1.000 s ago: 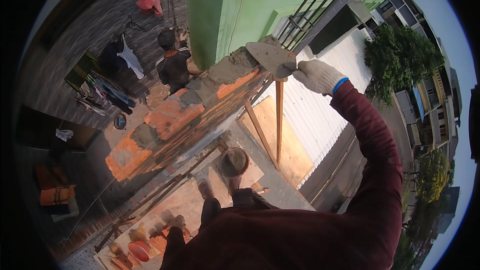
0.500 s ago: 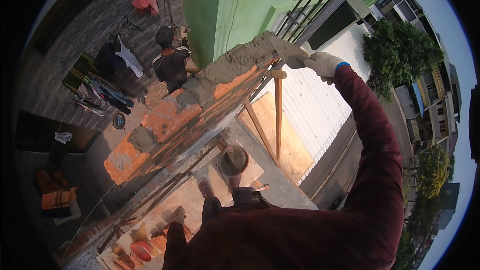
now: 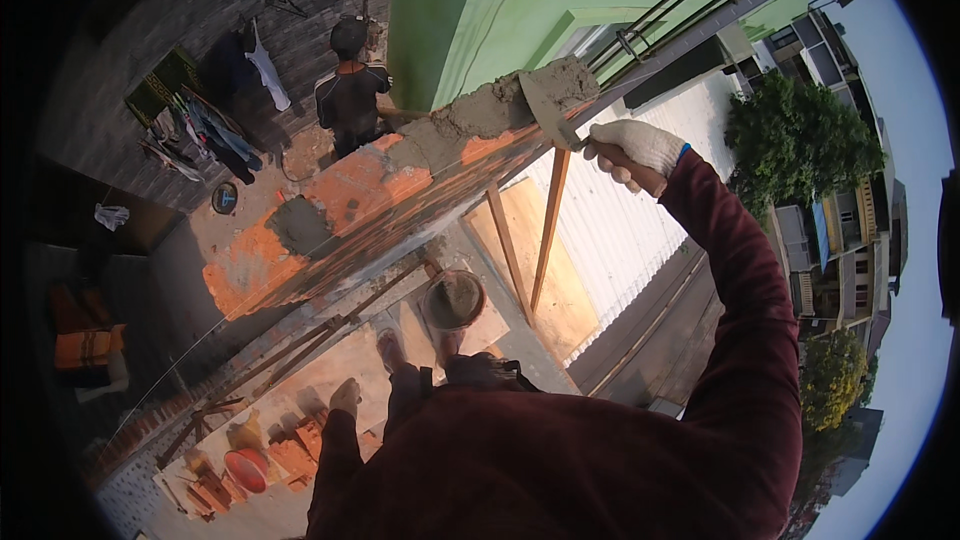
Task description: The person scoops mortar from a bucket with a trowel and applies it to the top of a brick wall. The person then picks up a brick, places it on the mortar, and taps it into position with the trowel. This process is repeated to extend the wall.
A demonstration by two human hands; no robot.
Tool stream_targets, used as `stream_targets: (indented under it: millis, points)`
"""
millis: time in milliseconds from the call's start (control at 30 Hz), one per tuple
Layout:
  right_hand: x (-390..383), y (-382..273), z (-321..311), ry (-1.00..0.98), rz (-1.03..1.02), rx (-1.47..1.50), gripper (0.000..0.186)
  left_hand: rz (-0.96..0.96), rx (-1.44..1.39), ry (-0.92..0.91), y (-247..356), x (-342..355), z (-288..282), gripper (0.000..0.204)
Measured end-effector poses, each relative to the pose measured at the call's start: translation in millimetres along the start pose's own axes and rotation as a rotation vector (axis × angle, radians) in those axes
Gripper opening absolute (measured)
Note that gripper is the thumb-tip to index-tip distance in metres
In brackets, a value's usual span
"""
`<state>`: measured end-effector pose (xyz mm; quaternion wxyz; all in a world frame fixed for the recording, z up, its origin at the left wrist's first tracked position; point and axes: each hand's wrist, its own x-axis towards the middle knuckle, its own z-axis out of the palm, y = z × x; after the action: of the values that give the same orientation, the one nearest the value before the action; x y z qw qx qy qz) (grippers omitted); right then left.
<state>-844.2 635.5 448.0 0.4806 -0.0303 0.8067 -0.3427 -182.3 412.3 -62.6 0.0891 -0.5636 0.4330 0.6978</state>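
Note:
My right hand, in a pale knit glove, is closed around the wooden handle of a trowel. Its blade lies against the wet grey mortar near the far right end of a brick wall. Lower down at the left, my left hand hangs low above the planks, away from the wall. It looks gloved too, but its fingers are too small to make out. Another mortar patch sits on the wall's nearer, lower step.
A bucket of mortar stands by my feet on the plank platform. Loose bricks and a red bowl lie at lower left. Beyond the wall, a person works below. Wooden props and a white corrugated roof are right.
My right hand has turned the trowel, and its blade has shifted slightly left and down over the mortar. The view has tilted a little. My left hand remains low at the left.

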Motion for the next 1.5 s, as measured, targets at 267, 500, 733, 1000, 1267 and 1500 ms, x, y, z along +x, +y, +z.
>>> stream_targets:
  millis: [267, 500, 733, 1000, 1267, 1500]
  points:
    - [-34.7, -14.4, 52.2, 0.139, -0.049, -0.434, 0.030, -0.116, 0.003, 0.007, 11.9, 10.8, 3.1, 0.053]
    - [12.5, -63.7, -24.9, 0.990, -0.440, -1.862, 0.020, -0.095, -0.045, 0.047, -13.7, 3.3, -30.2, 0.049]
    - [114.9, -64.4, -42.1, 0.903, -0.273, -1.941, 0.013, -0.028, -0.120, 0.034, -16.4, -26.9, -41.6, 0.046]
    - [48.1, -87.7, 64.6, 0.624, -0.440, -1.983, 0.013, -0.109, -0.103, 0.124, -41.1, -20.2, -45.4, 0.050]
    - [-49.7, -19.6, 52.6, 0.814, -0.671, -1.231, 0.038, -0.032, -0.160, 0.099, 12.0, -29.3, -33.4, 0.048]
    - [32.5, 184.9, 12.8, 0.522, -0.263, 0.395, 0.045, -0.065, 0.083, 0.147, 56.6, -101.5, -20.4, 0.029]
